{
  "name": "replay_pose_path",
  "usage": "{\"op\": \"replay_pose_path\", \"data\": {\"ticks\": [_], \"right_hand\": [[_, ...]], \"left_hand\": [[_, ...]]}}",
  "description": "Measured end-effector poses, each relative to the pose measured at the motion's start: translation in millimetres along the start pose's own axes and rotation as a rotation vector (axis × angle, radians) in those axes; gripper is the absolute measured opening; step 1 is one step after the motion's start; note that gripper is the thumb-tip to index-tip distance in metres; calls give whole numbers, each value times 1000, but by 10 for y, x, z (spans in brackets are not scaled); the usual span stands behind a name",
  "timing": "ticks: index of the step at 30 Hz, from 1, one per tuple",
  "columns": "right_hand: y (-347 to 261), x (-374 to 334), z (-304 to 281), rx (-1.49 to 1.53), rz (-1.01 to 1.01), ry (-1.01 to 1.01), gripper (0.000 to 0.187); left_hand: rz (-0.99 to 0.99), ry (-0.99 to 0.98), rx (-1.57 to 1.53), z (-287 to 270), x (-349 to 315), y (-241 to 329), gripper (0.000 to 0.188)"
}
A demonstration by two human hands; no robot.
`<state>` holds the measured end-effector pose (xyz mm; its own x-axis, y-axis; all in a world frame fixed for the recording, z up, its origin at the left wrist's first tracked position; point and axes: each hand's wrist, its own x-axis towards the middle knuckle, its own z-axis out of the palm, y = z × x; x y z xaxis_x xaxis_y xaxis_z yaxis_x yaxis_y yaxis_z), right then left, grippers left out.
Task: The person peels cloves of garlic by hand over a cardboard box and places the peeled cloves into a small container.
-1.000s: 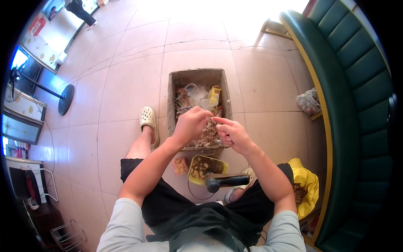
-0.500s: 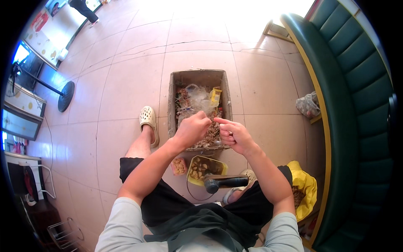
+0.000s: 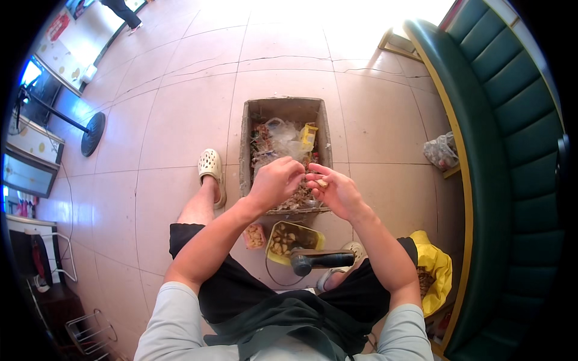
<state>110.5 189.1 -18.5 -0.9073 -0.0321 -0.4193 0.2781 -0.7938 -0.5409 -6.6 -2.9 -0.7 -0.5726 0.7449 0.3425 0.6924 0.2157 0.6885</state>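
Note:
My left hand and my right hand are close together above the near end of a grey bin. The left fingers are bent and pinched at the tips; what they hold, if anything, is too small to make out. In the right hand's curled fingers sits a small pale tan piece, its kind unclear. The bin holds shell-like scraps, clear plastic and a yellow wrapper. Below my hands stand a yellow-green tub with pale pieces in it and a small pink container of pale pieces.
A black-handled device lies across the tub's near side. To the right are an open yellow bag, a green padded bench and a filled plastic bag. A stand base is at left; another person's legs show far off.
My right hand has turned and its fingers have opened somewhat, so that the pale piece now shows in them. My left hand stays nearly in place.

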Motion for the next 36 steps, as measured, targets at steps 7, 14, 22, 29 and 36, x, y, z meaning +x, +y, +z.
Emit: {"op": "replay_pose_path", "data": {"ticks": [7,14,22,29,36], "right_hand": [[15,-21,127,-44,-37,-110,54],[56,-29,193,-183,-61,-81,54],[174,219,-194,-517,-414,29,44],[63,28,259,-1291,-321,347,36],[221,2,262,-717,-570,30,34]], "left_hand": [[240,12,-11,21,58,200,25],[141,-13,-41,40,54,97,22],[-43,24,-50,-91,58,63,21],[-244,69,-199,-162,46,52,30],[-189,36,-271,-146,11,119,24]]}}
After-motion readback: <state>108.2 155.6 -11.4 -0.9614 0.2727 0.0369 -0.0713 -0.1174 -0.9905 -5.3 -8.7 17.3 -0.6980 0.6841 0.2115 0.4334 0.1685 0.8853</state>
